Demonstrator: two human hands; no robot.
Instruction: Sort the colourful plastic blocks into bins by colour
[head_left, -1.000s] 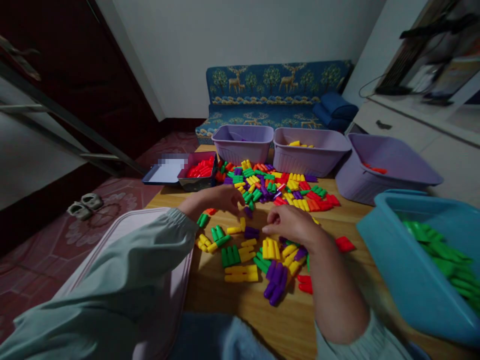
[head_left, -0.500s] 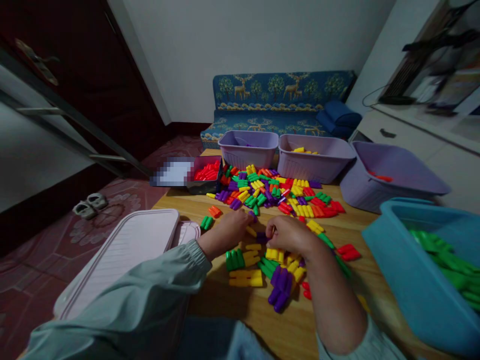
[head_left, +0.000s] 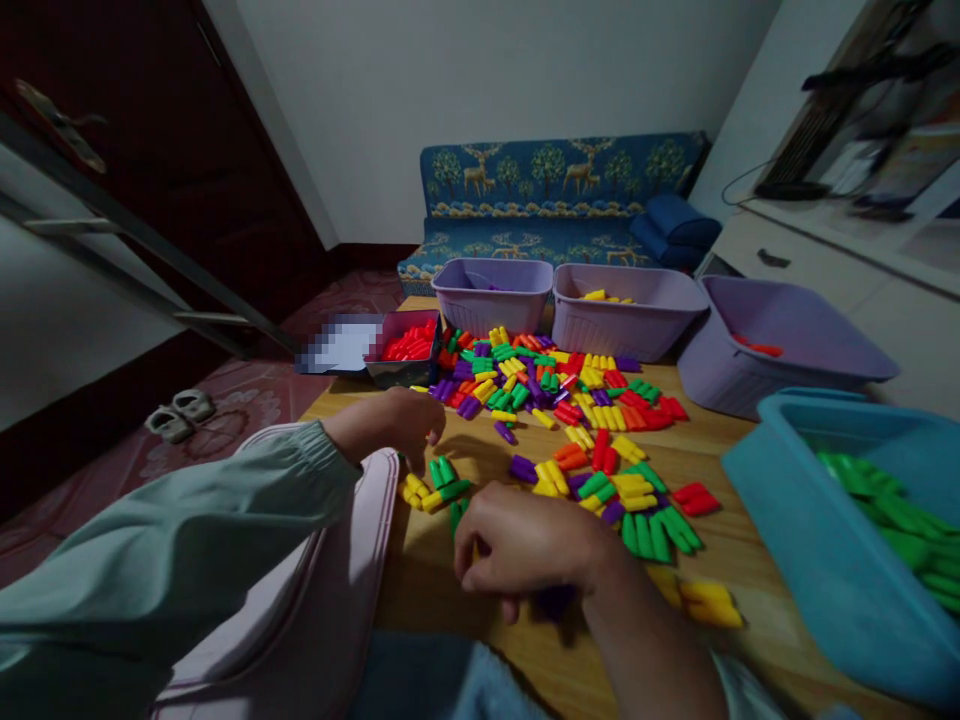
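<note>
My left hand (head_left: 401,420) hovers at the left side of the table, fingers bent down and apart, with nothing visible in them. Just below it lies a group of green plastic pieces (head_left: 444,470) and yellow plastic pieces (head_left: 417,490), shaped like joined tubes. My right hand (head_left: 517,535) is low over the near part of the table, its fingers curled in. Whether it grips anything is hidden. A green piece (head_left: 457,515) shows at its left edge, and a dark purple piece (head_left: 556,600) lies partly beneath the wrist.
Mixed coloured pieces (head_left: 517,375) spread across the wooden table (head_left: 465,640). Three purple bins (head_left: 630,320) line the far side; a blue bin (head_left: 810,540) with green pieces stands right. A dark box (head_left: 401,372) holds red pieces. Pale lids (head_left: 360,560) lie left.
My hands have moved apart; the left went left and the right came nearer and left. The near pile of yellow, green and purple pieces has been shifted, some of it leftward.
</note>
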